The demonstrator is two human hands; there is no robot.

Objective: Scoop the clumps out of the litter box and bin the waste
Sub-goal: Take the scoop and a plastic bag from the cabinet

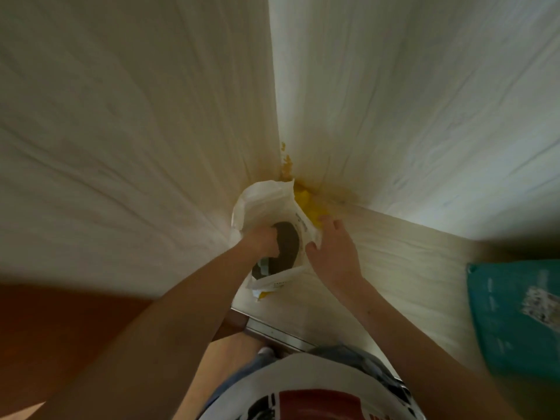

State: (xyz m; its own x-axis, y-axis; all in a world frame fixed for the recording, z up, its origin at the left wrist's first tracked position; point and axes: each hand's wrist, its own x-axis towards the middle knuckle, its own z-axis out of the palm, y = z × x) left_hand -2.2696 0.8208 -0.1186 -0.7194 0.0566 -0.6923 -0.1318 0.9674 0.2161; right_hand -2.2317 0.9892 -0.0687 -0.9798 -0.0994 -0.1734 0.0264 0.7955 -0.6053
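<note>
Head view: left hand grips white bag, right hand pinches its edge.

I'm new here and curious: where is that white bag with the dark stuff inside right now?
In the head view the white bag sits mid-frame on the pale floor by the wall corner, between the left hand and right hand.

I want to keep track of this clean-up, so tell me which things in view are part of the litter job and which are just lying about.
In use:
- white bag, mouth open, dark contents showing
- left hand, gripping the bag's edge
- right hand, at the bag's other edge
- yellow material behind the bag, probably litter

Lying about:
- teal packet, far right, untouched
</note>
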